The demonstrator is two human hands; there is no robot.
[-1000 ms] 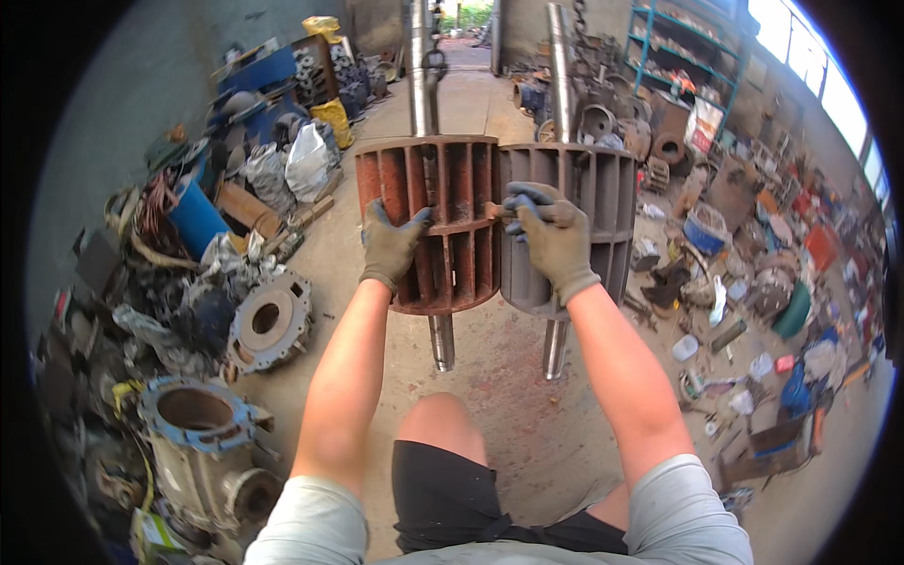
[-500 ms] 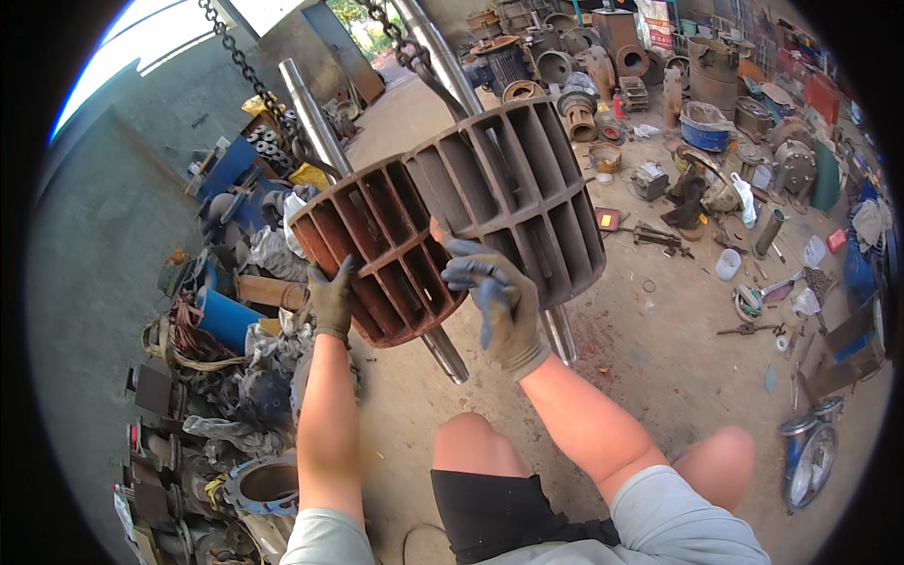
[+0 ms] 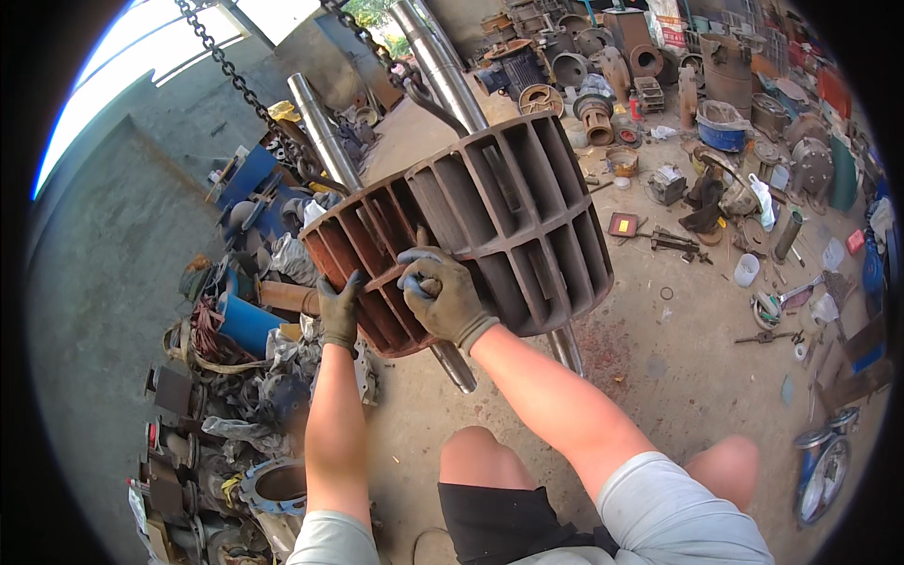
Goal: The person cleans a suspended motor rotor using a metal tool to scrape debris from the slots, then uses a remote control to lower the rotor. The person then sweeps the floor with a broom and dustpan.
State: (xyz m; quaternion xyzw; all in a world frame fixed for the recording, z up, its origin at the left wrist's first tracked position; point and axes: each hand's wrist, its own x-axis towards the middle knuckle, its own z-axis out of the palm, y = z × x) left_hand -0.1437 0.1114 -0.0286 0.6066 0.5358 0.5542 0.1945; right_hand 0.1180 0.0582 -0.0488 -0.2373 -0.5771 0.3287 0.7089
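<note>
Text: none readable | white-and-red sack [image 3: 668,24]: print too small

Head cam, left of a side-by-side fisheye pair, looking down and forward over the wearer's forearms [image 3: 556,400]. Left hand [image 3: 339,313], right hand [image 3: 447,299] and ribbed drums [image 3: 527,234] sit close, mid-frame; coverage reaches floor [image 3: 659,414] and windows [image 3: 104,108], scene tilted, edges bowed.

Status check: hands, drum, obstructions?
Left hand on reddish ribbed drum. Right hand curled shut, contents unclear. Shaft protrudes both ends. Grey ribbed drum close alongside on right.
</note>
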